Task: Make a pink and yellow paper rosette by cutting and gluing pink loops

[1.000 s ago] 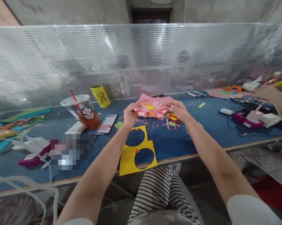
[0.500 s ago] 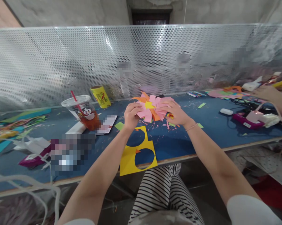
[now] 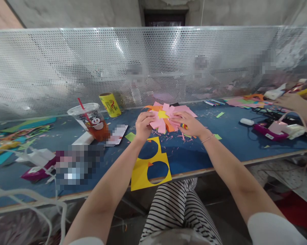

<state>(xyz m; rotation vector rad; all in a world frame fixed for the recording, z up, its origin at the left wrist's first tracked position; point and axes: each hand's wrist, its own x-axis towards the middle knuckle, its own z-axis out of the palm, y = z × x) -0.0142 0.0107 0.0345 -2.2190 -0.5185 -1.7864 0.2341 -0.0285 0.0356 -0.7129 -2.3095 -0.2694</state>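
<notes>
Between my hands is a paper flower with pink and orange strip petals round a yellow centre. My left hand grips its left edge, fingers bent over the petals. On the other side my right hand has its fingers closed on the right-hand petals; the thumb is partly hidden. Close to me lies a yellow paper sheet with two round holes cut out, overhanging the table's front edge. Small pink and green scraps are scattered under and around the flower.
To the left stand a drink cup with a red straw, a yellow tube and a box. Purple power strips with cables lie on both sides. A perforated metal screen runs behind. Another person's hand is at far right.
The orange petal at the flower's top has dropped lower, and pink petals now show there. My right hand has shifted slightly left over the petals. My left hand stays in nearly the same place.
</notes>
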